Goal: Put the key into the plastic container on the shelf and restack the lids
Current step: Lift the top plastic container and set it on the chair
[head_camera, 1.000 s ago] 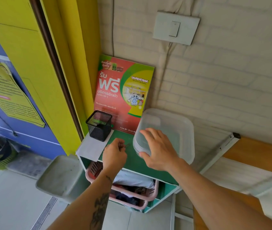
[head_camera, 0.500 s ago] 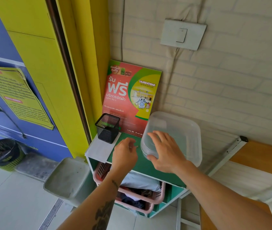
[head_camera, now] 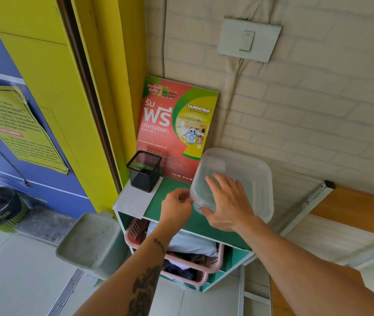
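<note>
A clear plastic container (head_camera: pixel 252 176) with stacked translucent lids on top sits on the green shelf top (head_camera: pixel 172 190), against the brick wall. My right hand (head_camera: pixel 227 201) lies spread on the lids' near left corner, thumb under the edge. My left hand (head_camera: pixel 176 207) is closed in a pinch right beside that corner, fingertips holding a small key (head_camera: pixel 184 200) that is mostly hidden.
A black mesh pen holder (head_camera: pixel 145 171) stands at the shelf's left on white paper. A red and green poster (head_camera: pixel 176 126) leans on the wall behind. A pink laundry basket (head_camera: pixel 181 254) fills the shelf below. A grey bin (head_camera: pixel 88 240) stands left, a wooden board (head_camera: pixel 354 210) right.
My left hand has moved right, from mid shelf up to the container's near left corner. My right hand stays on the lids, and the view has shifted closer.
</note>
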Demonstrator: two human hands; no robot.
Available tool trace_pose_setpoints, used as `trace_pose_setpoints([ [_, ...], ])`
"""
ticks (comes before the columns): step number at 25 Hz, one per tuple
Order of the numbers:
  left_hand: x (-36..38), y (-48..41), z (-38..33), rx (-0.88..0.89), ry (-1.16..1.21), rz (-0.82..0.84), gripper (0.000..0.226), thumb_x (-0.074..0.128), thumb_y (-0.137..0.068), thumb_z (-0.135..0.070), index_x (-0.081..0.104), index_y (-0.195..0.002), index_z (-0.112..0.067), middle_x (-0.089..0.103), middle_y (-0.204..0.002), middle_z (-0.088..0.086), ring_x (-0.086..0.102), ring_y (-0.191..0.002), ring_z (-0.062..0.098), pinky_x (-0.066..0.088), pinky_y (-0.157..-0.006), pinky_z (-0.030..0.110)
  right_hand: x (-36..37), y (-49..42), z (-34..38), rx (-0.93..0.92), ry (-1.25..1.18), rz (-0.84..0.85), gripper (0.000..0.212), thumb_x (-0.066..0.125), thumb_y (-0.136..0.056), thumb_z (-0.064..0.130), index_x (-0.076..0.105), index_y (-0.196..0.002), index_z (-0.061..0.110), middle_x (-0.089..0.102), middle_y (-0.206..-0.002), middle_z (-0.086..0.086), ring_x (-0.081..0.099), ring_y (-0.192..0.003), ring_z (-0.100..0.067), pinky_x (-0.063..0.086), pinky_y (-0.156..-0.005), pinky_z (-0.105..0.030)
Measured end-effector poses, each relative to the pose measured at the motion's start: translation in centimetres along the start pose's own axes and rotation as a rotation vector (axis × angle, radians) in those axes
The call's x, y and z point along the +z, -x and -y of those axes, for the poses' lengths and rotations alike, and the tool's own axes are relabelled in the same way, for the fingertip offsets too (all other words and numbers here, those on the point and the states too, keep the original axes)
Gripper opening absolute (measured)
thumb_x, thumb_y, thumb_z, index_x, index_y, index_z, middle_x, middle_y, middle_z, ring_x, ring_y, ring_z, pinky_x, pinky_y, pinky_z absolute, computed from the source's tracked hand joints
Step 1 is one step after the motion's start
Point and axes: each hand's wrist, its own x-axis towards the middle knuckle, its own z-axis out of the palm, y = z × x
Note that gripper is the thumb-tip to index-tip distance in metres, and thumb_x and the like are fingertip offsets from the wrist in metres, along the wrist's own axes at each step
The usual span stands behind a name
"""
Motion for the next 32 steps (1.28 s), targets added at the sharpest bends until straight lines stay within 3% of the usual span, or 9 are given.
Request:
trace_pose_setpoints([
  [6, -0.1, -1.1, 0.1, -0.024, 0.025, 0.039, 0.014, 0.067, -0.08, -0.012, 0.068, -0.091, -0.022, 0.074, -0.091, -0.003, 0.07, -0.086, 0.019, 0.059, -0.085, 0.044, -0.8, -0.5, 0.3, -0.024, 0.056, 0.01, 0.089, 0.054, -0.073, 0.058, 0.032, -0.148, 0.014, 0.037, -0.153, -0.012, 0.032, -0.14, -0.034, 0.031, -0.109, -0.057],
  [14, 0.2, -1.3, 0.4, -0.06, 0.072, 0.049, 0.015, 0.068, -0.078, -0.015, 0.067, -0.088, -0.025, 0.075, -0.09, -0.004, 0.071, -0.086, 0.019, 0.06, -0.082, 0.046, -2.4, -0.9, 0.2, -0.097, 0.133, 0.044, 0.08, 0.053, -0.07, 0.06, 0.047, -0.135, 0.013, 0.058, -0.13, -0.01, 0.055, -0.116, -0.032, 0.053, -0.085, -0.043],
  [25, -0.1, -1.1, 0.2, -0.083, 0.104, 0.07, 0.016, 0.068, -0.077, -0.014, 0.068, -0.088, -0.025, 0.075, -0.09, -0.004, 0.071, -0.086, 0.021, 0.06, -0.081, 0.047, -2.8, -0.8, 1.8, -0.179, 0.338, 0.124, 0.078, 0.048, -0.076, 0.049, 0.043, -0.133, -0.004, 0.057, -0.123, -0.028, 0.057, -0.106, -0.042, 0.051, -0.075, -0.041],
  [32, 0.0, -1.0, -0.1, -0.079, 0.094, 0.068, 0.014, 0.068, -0.078, -0.012, 0.068, -0.087, -0.023, 0.075, -0.09, -0.003, 0.072, -0.085, 0.021, 0.061, -0.08, 0.046, -3.4, -0.9, 1.4, -0.244, 0.375, 0.142, 0.07, 0.049, -0.074, 0.049, 0.052, -0.12, -0.004, 0.063, -0.099, -0.023, 0.06, -0.082, -0.036, 0.045, -0.058, -0.036],
])
